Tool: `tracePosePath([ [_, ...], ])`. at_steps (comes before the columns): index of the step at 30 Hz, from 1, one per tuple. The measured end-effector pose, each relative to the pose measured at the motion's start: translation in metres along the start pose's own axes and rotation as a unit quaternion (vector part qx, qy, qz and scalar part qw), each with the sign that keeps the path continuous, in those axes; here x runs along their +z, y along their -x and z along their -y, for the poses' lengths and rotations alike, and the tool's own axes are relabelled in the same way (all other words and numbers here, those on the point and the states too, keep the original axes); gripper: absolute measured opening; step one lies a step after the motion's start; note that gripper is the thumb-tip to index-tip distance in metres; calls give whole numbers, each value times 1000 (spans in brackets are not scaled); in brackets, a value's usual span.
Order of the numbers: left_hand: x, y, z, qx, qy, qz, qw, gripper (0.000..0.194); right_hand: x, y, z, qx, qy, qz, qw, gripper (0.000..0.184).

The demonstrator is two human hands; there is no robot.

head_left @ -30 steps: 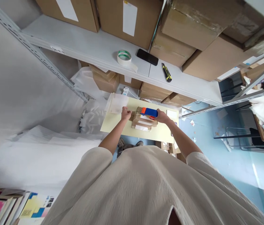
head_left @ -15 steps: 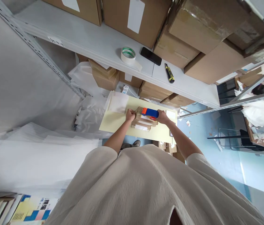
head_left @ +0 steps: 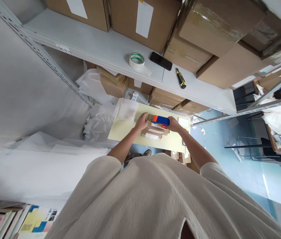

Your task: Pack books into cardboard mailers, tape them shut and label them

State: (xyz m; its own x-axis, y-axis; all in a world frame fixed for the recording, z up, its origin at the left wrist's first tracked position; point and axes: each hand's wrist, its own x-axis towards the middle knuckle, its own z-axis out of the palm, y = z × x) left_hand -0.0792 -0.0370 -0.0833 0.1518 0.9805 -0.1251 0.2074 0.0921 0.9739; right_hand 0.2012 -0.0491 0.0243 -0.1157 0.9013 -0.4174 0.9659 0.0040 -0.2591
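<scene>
My right hand [head_left: 173, 124] is closed round the handle end of a blue and orange tape dispenser [head_left: 162, 120]. The dispenser lies across the top of a small brown cardboard box [head_left: 149, 125], its orange end toward the box's left side. At that left end, my left hand [head_left: 142, 120] grips the box, fingers partly hidden by the hand itself. A second cardboard package with a white label [head_left: 152, 136] lies alongside, nearer my body. Both rest on a pale yellow tabletop [head_left: 123, 128].
On the grey shelf above the table are a roll of tape [head_left: 137, 61], a black phone [head_left: 160, 60] and a yellow-black utility knife [head_left: 180, 78], with large cartons [head_left: 145, 21] behind. White foam sheets [head_left: 43, 166] are piled at left. A white sheet [head_left: 128, 110] lies on the table's left part.
My left hand has shifted toward the far left corner of the box. My right hand and the tape dispenser hold nearly the same place on it. The whole view has drifted slightly.
</scene>
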Motion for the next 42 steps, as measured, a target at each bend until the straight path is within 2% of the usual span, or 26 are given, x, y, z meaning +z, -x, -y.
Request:
tracePosePath([
  [3, -1, -2, -8, 74, -57, 97, 991, 76, -3, -3, 4, 2, 7, 12, 1000, 49],
  [6, -3, -4, -8, 70, -115, 149, 980, 90, -8, -4, 5, -11, 6, 32, 999, 49],
  [12, -7, -6, 0, 49, -193, 183, 963, 104, -24, -7, 2, -51, 38, 56, 996, 46],
  [16, -10, -2, -4, 38, -353, 239, 904, 111, -34, 0, -2, -75, 58, 87, 992, 52],
  [18, -12, 0, -7, 29, -401, 254, 880, 111, -37, 5, -5, -79, 58, 95, 991, 58],
  [24, -16, 0, -9, 28, -421, 251, 871, 109, -42, 17, -19, -96, 61, 88, 990, 64],
  [28, -18, -1, -9, 20, -422, 250, 871, 109, -47, 28, -59, -92, 75, 72, 990, 60],
  [33, -19, 0, -11, 8, -425, 249, 870, 111, -50, 58, -150, -52, 84, 63, 993, 52],
  [36, -18, -2, -12, 5, -428, 248, 869, 113, -44, 74, -198, -12, 111, 61, 992, 46],
  [39, -16, -5, -13, 12, -433, 250, 866, 116, -29, 77, -222, -17, 106, 71, 992, 45],
  [42, -16, -7, -14, 15, -445, 263, 856, 112, -12, 70, -229, -28, 92, 78, 992, 45],
])
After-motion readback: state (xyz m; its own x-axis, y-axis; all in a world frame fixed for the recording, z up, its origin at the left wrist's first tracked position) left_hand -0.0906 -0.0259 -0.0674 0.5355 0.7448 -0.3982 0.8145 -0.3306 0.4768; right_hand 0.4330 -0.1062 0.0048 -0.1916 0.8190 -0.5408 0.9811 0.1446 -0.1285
